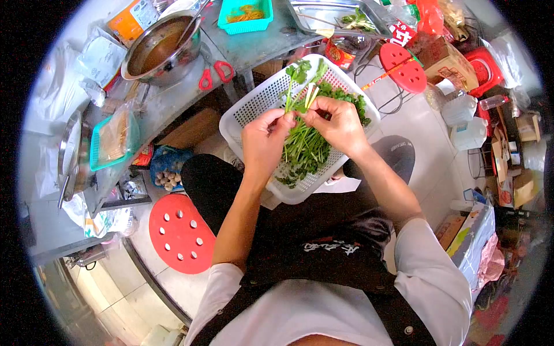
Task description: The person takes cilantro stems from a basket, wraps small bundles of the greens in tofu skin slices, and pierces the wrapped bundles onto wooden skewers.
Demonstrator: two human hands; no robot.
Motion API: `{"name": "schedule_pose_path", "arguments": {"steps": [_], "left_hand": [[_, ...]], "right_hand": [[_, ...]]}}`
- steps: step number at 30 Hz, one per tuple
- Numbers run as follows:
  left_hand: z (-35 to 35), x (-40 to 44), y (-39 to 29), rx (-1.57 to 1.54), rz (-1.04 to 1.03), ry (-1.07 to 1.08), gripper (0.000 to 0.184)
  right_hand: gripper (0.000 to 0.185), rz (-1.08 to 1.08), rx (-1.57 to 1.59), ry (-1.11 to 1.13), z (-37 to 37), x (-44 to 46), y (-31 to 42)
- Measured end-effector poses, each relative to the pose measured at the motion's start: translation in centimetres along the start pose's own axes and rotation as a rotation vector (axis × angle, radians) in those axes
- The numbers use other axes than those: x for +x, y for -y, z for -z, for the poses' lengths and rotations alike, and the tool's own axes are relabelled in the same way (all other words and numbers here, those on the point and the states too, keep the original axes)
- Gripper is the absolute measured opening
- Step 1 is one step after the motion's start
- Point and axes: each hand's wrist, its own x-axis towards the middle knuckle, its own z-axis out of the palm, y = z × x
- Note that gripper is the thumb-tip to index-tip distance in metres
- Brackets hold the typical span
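My left hand (pixel 264 141) is closed in a pinch on a leafy sprig of cilantro (pixel 298 72), its leaves standing up above my fingers. My right hand (pixel 339 124) pinches a few pale-ended cilantro stems (pixel 312 94), close beside my left fingertips. Both hands are over a white perforated basket (pixel 236 118), which sits tilted by my knees. Inside the basket lies a heap of cilantro (pixel 309 144), stems and leaves mixed, partly hidden by my hands.
On the metal counter (pixel 245 49) stand a steel bowl of brown liquid (pixel 158 52), red-handled scissors (pixel 214 75) and a teal basket (pixel 246 24). Red round stools (pixel 182 233) (pixel 402 68) flank me. Plastic jugs (pixel 468 134) and boxes (pixel 449 68) crowd the right.
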Motion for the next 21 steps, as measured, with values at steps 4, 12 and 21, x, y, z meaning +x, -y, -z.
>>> {"name": "schedule_pose_path", "arguments": {"steps": [4, 12, 21], "left_hand": [[0.1, 0.3, 1.1, 0.024, -0.077, -0.054, 0.015], [-0.1, 0.0, 1.3, -0.033, -0.067, -0.026, 0.016], [0.7, -0.1, 0.5, -0.254, 0.101, 0.268, 0.02]], "right_hand": [[0.021, 0.027, -0.069, 0.015, 0.1, 0.0, 0.7], [0.024, 0.062, -0.129, 0.116, 0.5, 0.6, 0.5], [0.026, 0.035, -0.176, 0.272, 2.1, 1.5, 0.8]]}}
